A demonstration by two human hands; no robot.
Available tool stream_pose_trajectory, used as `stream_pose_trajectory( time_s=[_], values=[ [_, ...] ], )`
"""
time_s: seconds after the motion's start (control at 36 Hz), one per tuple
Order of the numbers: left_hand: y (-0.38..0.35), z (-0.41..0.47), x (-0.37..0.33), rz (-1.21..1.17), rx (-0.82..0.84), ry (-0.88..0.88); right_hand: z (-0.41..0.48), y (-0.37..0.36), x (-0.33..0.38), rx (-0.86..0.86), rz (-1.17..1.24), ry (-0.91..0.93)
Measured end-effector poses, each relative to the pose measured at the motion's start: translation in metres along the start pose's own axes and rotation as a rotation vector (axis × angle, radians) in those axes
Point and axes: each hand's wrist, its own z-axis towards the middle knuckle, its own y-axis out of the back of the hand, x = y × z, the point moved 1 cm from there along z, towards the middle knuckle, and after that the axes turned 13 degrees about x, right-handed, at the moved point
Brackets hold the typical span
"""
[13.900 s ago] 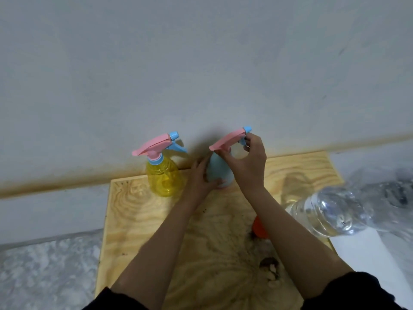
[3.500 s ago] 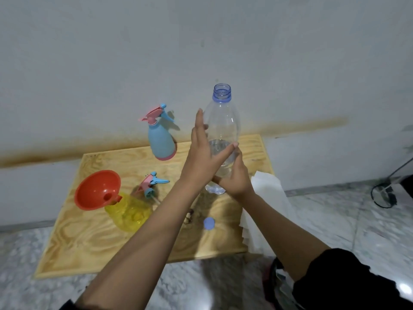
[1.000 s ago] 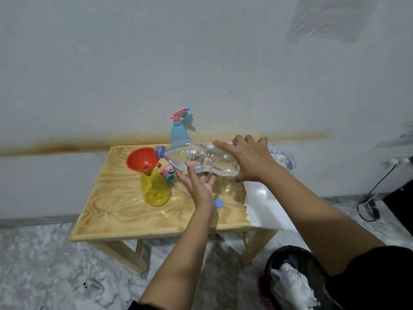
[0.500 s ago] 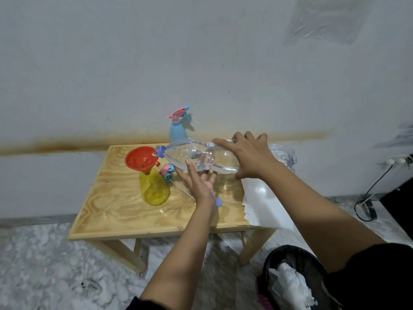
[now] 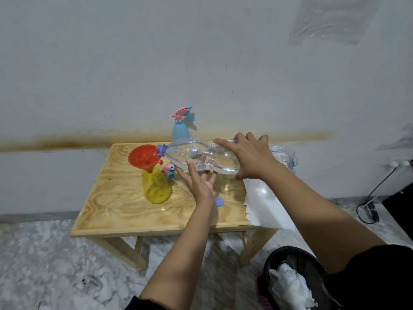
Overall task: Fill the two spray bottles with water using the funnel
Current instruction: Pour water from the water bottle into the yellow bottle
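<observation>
I see water bottle [image 5: 201, 156] lying almost flat above counter [image 5: 116, 198]. Long way runs side to side, mouth at left, just over rim of funnel [image 5: 143, 158]. Funnel sits in yellow spray bottle [image 5: 156, 187]. My right hand [image 5: 250, 157] wraps fat back end from above. My left hand [image 5: 199, 182] flat under middle, fingers straight, propping it. Next, I think: lift back end. Blue spray bottle [image 5: 180, 130] stands behind, top on.

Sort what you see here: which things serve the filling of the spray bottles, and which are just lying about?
In use: orange funnel, yellow spray bottle, blue spray bottle, clear water bottle, loose spray head, blue cap.
Lying about: white paper sheets, black bin, floor cable.
</observation>
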Motion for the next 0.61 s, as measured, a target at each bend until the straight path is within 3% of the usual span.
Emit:
stream_pose_trajectory(
  time_s=[0.39,0.61],
  values=[
    [0.018,0.011,-0.003,0.167,0.011,-0.045,0.003,-0.026,0.006,0.039,0.222,-0.003],
    [0.013,0.023,-0.016,0.376,0.137,-0.108,0.008,-0.049,0.004,-0.010,0.463,-0.011]
  ],
)
